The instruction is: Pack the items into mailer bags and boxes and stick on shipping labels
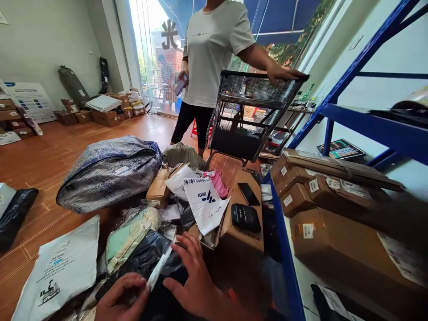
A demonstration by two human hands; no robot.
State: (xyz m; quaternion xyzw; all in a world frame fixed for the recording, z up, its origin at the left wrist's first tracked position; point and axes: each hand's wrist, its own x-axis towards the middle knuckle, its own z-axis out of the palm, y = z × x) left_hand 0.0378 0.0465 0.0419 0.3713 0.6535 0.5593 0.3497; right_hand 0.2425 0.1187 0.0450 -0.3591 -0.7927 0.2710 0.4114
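My left hand (124, 295) has its thumb and fingertips closed at the lower end of a white paper label (159, 268). The label lies edge-on to my view over a black plastic parcel (147, 253). My right hand (195, 276) rests on the parcel's right side with thumb and fingers spread, its fingertips by the label's upper end. Whether they touch the label I cannot tell. Left of the parcel is a clear bag with pale green and cream contents (130, 238), and farther left a white mailer bag (63, 267).
A carton (227, 232) holds a black phone (247, 194) and a small black device (245, 217). White mailers (203, 200) lie beside it. Boxes (334, 240) fill the blue shelf (282, 263) at right. A person (210, 53) stands ahead, one hand on a folding chair (247, 116).
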